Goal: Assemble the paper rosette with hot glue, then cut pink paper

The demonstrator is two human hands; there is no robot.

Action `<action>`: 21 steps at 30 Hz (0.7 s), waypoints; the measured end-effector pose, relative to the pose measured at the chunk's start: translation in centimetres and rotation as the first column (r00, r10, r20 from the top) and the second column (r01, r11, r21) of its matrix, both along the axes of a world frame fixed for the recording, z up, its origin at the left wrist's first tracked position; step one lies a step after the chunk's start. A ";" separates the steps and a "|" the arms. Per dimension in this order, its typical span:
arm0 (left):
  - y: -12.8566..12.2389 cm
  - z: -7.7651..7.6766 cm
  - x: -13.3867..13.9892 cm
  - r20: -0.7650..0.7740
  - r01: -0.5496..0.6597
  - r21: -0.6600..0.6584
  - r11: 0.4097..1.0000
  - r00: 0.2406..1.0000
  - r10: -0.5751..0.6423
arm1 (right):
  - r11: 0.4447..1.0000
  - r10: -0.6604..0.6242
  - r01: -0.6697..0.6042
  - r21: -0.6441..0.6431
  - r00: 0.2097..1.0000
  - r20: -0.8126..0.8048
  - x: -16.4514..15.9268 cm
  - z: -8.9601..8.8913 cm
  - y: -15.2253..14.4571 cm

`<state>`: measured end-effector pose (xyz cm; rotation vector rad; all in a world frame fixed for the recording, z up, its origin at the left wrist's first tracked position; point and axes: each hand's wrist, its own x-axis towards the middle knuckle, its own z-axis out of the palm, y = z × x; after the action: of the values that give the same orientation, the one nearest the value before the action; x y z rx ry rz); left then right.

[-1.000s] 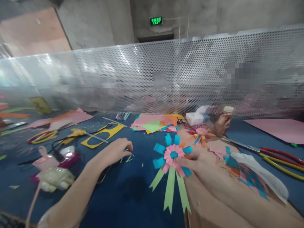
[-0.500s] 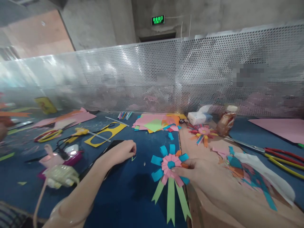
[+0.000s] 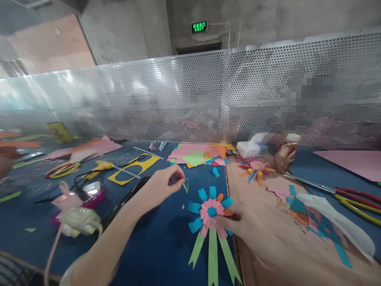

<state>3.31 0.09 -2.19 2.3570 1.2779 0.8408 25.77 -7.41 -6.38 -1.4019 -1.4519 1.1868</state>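
Between the thumb and fingers of my right hand [image 3: 253, 234] is a paper rosette [image 3: 206, 212]. It has a pink pleated centre with a blue middle, blue and orange loops around it, and three notched green tails hanging down. My left hand [image 3: 168, 180] pinches a small green paper piece [image 3: 186, 185], bent like a narrow loop, just above and left of the rosette. The two papers are apart. A black flat device [image 3: 126, 202] lies under my left forearm, partly hidden.
Behind lie stacked coloured papers [image 3: 193, 154], a finished paper flower [image 3: 256, 166], a tissue box [image 3: 251, 149] and a brown bottle [image 3: 286, 153]. Long scissors [image 3: 324, 186] and paper scraps [image 3: 312, 218] sit right. A glue gun [image 3: 104, 167] lies left. A perforated metal screen [image 3: 178, 99] stands beyond.
My left hand has lifted and moved right with the green paper piece, closer to the rosette. The rosette, in my right hand, has shifted slightly down and left.
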 end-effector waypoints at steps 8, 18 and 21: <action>-3.7 2.2 0.0 0.266 0.138 0.130 0.982 0.949 -0.169 | 0.773 -0.096 -0.094 0.628 0.960 0.262 0.3 1.2 -1.9; -3.7 2.4 -1.1 0.323 0.060 0.095 0.994 0.942 -0.088 | 0.562 -0.075 -0.271 0.781 0.924 0.375 1.4 2.1 -1.7; -4.6 3.4 -1.2 0.438 0.069 0.151 0.986 0.890 -0.129 | 0.623 -0.125 -0.220 0.751 0.919 0.373 1.1 2.3 -1.9</action>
<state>2.11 -4.52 1.17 2.1213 0.9258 1.3720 26.86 -9.29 -4.10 -0.9703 -1.9648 0.1568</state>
